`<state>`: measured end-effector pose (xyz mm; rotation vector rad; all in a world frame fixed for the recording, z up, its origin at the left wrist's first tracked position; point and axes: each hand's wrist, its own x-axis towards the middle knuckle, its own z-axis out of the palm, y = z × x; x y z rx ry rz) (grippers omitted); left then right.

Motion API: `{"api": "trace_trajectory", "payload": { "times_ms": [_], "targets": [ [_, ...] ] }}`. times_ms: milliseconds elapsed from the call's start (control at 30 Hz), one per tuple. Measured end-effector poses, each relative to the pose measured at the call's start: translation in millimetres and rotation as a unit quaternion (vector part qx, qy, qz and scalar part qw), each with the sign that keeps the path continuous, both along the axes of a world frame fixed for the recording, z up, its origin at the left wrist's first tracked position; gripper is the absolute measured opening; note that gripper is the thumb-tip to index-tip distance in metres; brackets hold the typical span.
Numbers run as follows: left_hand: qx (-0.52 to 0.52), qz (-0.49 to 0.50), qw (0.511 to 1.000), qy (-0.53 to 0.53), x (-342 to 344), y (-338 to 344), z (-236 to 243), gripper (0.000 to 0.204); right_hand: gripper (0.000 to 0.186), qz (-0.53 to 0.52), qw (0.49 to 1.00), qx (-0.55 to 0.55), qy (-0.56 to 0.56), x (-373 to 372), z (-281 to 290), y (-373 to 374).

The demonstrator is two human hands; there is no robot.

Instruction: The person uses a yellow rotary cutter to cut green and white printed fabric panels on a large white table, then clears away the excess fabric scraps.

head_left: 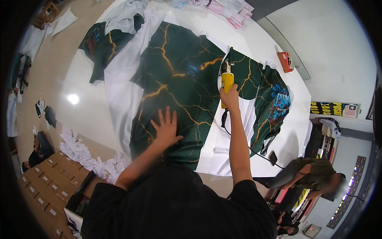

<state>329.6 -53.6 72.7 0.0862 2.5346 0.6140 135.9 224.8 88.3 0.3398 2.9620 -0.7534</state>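
Dark green fabric (175, 63) printed with gold crack-like veins lies spread over white cloth on a large white table (87, 107). My left hand (166, 127) presses flat on this fabric, fingers spread. Farther out and to the right, my right hand (229, 97) grips a yellow electric fabric cutter (227, 81) by its body. The cutter's metal head rests at the edge between the large green panel and a smaller green panel (248, 71) on its right. A black cord trails from the cutter toward the near right. Farther right lies a green printed piece (274, 107) with blue lettering.
A red tape dispenser (284, 62) stands near the table's right edge, and a phone (272, 157) lies at the near right. Pink-and-white bundles (230, 11) sit at the far edge. Another person (310, 173) is at the lower right. Cardboard boxes (47, 187) and white scraps (85, 157) are at the lower left.
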Motion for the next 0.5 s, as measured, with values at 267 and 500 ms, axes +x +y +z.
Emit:
{"api": "trace_trajectory", "payload": {
  "times_ms": [267,500],
  "targets": [
    [-0.013,-0.015,1.000,0.004,-0.3,-2.5,-3.4,0.126,0.060,-0.021,1.000,0.015,0.016,-27.8,-3.5,-12.9],
    [-0.021,-0.020,1.000,0.004,-0.8,-2.4,-5.6,0.128,0.066,-0.060,0.998,0.028,0.004,-48.7,-3.3,-20.9]
  ]
}}
